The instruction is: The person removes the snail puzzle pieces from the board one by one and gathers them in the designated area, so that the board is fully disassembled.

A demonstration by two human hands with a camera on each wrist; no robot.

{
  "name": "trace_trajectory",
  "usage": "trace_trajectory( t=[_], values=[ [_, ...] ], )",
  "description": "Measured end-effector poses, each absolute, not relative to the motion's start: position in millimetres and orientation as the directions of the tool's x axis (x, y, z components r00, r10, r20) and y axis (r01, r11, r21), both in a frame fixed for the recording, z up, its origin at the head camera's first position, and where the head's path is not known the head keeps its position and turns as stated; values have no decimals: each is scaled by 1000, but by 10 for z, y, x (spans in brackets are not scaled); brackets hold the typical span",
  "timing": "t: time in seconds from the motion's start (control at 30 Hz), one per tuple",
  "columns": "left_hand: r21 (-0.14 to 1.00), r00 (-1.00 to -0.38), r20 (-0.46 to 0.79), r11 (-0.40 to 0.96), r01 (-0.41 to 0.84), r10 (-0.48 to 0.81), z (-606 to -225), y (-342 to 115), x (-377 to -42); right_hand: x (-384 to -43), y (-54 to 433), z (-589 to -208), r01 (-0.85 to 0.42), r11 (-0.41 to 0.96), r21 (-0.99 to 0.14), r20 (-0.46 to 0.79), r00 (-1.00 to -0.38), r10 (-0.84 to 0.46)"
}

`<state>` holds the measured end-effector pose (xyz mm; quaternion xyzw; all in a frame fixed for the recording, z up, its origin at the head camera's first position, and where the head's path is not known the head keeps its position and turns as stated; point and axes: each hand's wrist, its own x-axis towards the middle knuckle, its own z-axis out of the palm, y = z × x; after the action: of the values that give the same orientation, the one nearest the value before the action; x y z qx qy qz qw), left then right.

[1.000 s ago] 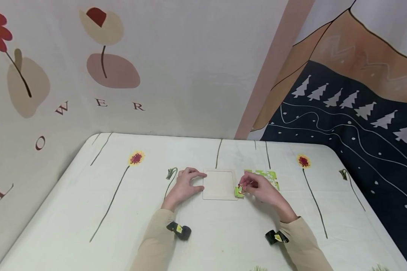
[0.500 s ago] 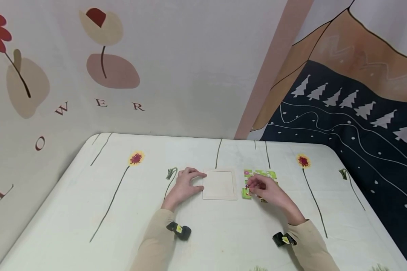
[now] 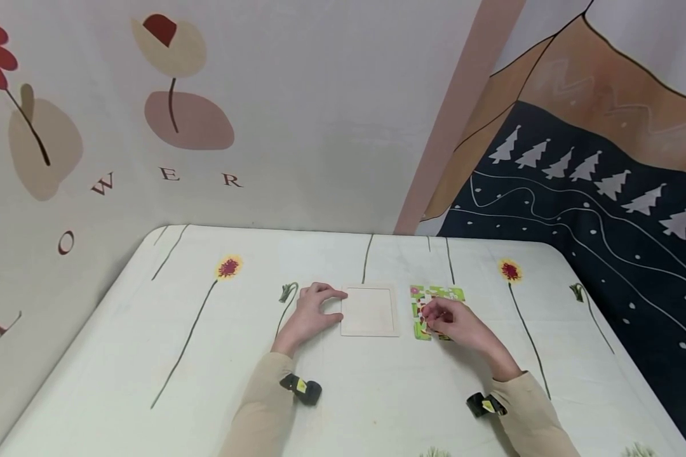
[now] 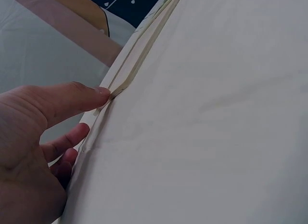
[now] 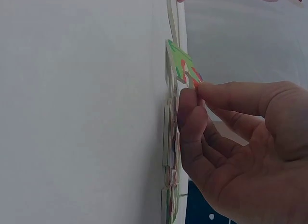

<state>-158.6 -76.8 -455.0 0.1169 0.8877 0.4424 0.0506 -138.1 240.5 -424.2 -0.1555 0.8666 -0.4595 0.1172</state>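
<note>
A pale square puzzle tray (image 3: 369, 311) lies on the white cloth in the head view, its shallow recess bare. At its left edge rests my left hand (image 3: 311, 315), thumb and forefinger apart and touching the side; the left wrist view shows the thumb at the tray's corner. To the right, my right hand (image 3: 456, 324) pinches a green and red jigsaw puzzle piece (image 5: 180, 59) between thumb and fingertips. The piece is tilted, close over a group of joined puzzle pieces (image 3: 453, 292) with a green floral print. The hand partly covers that group.
A white cloth (image 3: 343, 393) printed with flowers and stems covers the table. Its far edge meets a pale patterned curtain (image 3: 320, 127), with a dark tree-printed one (image 3: 549, 190) at the right. Black cameras are strapped to both wrists.
My right hand has moved right with the puzzle piece, from beside the tray's right edge to over the left part of the joined pieces. My left hand stays at the tray.
</note>
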Motion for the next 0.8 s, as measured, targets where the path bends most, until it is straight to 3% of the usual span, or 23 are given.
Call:
trace_trajectory(
  t=[0.47, 0.8],
  values=[
    [796, -967, 16, 581, 167, 255, -4551, -772, -1582, -1406, 2416, -4259, -241, 597, -765, -34, -911, -412],
    [797, -967, 17, 581, 167, 255, -4547, -773, -1579, -1415, 2429, -4241, -205, 652, -730, -64, -930, -363]
  ],
)
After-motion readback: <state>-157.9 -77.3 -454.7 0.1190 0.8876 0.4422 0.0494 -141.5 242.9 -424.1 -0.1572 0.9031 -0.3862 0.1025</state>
